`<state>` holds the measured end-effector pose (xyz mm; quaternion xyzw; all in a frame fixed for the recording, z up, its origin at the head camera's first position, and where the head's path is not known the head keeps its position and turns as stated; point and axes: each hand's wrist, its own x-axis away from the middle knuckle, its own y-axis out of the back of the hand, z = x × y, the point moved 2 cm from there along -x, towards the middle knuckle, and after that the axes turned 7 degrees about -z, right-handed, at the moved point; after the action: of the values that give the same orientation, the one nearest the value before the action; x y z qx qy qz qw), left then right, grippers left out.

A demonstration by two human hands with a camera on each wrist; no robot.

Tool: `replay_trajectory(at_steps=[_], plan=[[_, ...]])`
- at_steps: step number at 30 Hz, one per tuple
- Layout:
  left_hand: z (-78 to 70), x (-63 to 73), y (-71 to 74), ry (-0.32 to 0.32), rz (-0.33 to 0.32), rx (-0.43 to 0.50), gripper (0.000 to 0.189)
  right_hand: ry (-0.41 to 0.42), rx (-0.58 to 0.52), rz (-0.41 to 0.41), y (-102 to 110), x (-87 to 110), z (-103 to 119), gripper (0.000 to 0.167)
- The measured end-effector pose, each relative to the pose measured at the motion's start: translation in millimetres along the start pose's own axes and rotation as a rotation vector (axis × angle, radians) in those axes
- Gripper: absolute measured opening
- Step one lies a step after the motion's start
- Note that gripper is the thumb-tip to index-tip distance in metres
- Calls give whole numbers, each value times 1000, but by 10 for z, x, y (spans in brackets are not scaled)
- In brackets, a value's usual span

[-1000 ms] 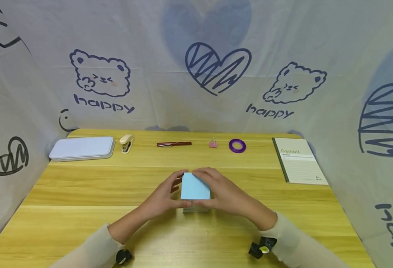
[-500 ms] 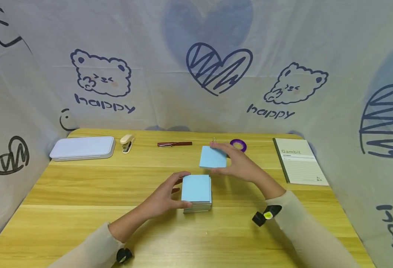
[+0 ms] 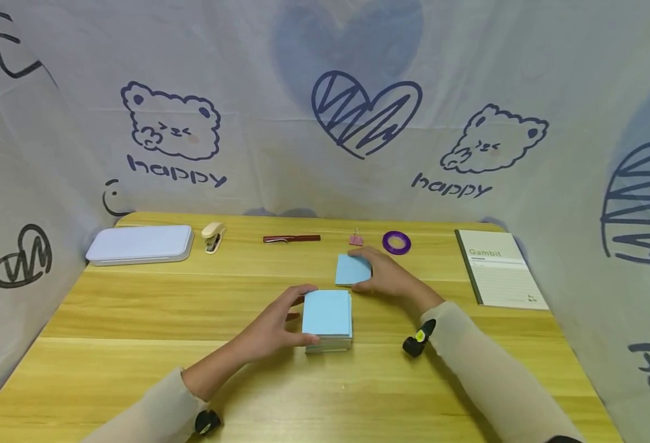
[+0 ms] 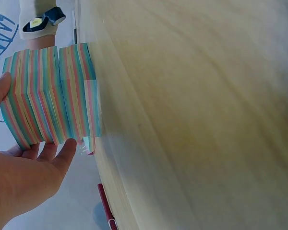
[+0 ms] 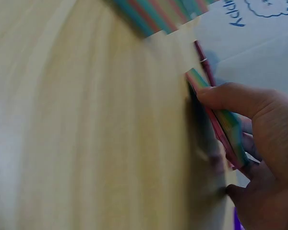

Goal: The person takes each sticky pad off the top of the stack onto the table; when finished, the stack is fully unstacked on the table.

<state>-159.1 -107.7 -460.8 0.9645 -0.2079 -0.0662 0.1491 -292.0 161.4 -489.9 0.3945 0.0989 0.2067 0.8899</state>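
A tall stack of sticky note pads [image 3: 327, 314] stands near the middle of the table, its top sheet light blue. My left hand [image 3: 269, 323] holds the stack from the left, thumb on the near side and fingers on the far side. In the left wrist view the stack's sides [image 4: 48, 96] show pink, yellow and teal layers, not quite aligned. Behind the stack and to its right, my right hand [image 3: 391, 277] pinches a thin sticky note pad [image 3: 352, 269] between thumb and fingers. The right wrist view has this pad [image 5: 218, 117] close over the tabletop, its shadow beside it.
Along the back lie a white pencil case [image 3: 139, 244], a cream stapler [image 3: 212, 237], a dark red pen [image 3: 291, 239], a pink binder clip [image 3: 356, 240] and a purple tape roll [image 3: 396, 243]. A notebook [image 3: 500, 267] lies at the right. White printed cloth [image 3: 280, 147] surrounds the table.
My right hand has taken a thin pad off the stack, carried it back and to the right, and lowered it toward the table. My left hand has stayed on the stack.
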Motion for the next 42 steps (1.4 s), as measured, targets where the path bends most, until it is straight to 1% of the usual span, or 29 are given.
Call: replay_trajectory(at_steps=[5,9,13,16,18,21,25,28,32,37,42], plan=[[1,-2,-4,-12,-4,-13,82,32,83,24,-36,15,-38,85],[1,-8,-5,-19,-4,-22,82,65,128,40,30,51,67,87],[-1,-11,-5,-23,-5,-32,82,130,127,13,162,156,318,79],[-4,-12,-9,-27,-6,-40,81,152,57,-12,250,316,556,71],[-9,-13,-13,-28,-6,-46,81,153,8,-4,275,447,707,69],[-19,-9,-17,-31,-6,-57,81,147,-33,36,247,638,895,72],[-32,-2,-18,-33,-8,-70,82,160,-22,82,126,808,1042,84],[-35,4,-17,-35,-9,-80,82,173,-12,95,18,872,1081,89],[-27,10,-18,-43,-7,-90,81,177,-12,79,-73,905,1097,88],[-17,13,-21,-52,-7,-95,81,195,8,50,-88,914,1116,85],[-12,10,-20,-53,-5,-91,86,232,36,52,-34,912,1117,84]])
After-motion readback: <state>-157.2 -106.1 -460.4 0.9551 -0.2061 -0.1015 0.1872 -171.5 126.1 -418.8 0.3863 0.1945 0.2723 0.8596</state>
